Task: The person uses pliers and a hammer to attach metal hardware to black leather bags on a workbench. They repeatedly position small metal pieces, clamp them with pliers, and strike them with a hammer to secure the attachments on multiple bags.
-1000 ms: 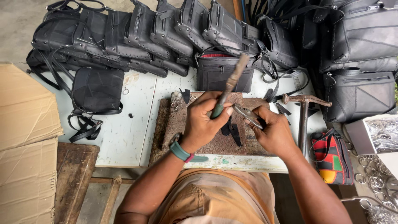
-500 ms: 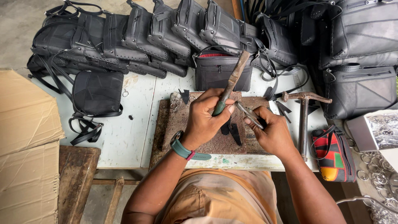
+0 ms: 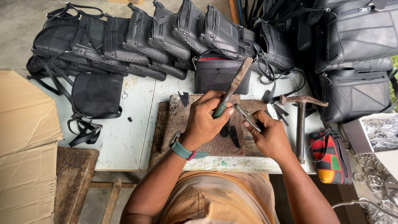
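Observation:
My left hand (image 3: 206, 119) grips a rusty metal file (image 3: 234, 85) by its green handle, with the blade slanting up and to the right. My right hand (image 3: 268, 135) holds a small metal ring (image 3: 244, 115) against the file, just above a worn brown work board (image 3: 182, 128) on the pale table. Small black leather pieces (image 3: 230, 133) lie on the board between my hands. A teal watch sits on my left wrist.
A hammer (image 3: 301, 120) lies right of the board. A row of black leather bags (image 3: 137, 37) lines the table's far side, one small bag (image 3: 96, 94) at left. A colourful pouch (image 3: 329, 155), loose metal rings (image 3: 373, 178) and a cardboard box (image 3: 25, 141) flank me.
Both hands stay at the board; the file's tilt shifts slightly and the view has drifted a little. Nothing was picked up or let go.

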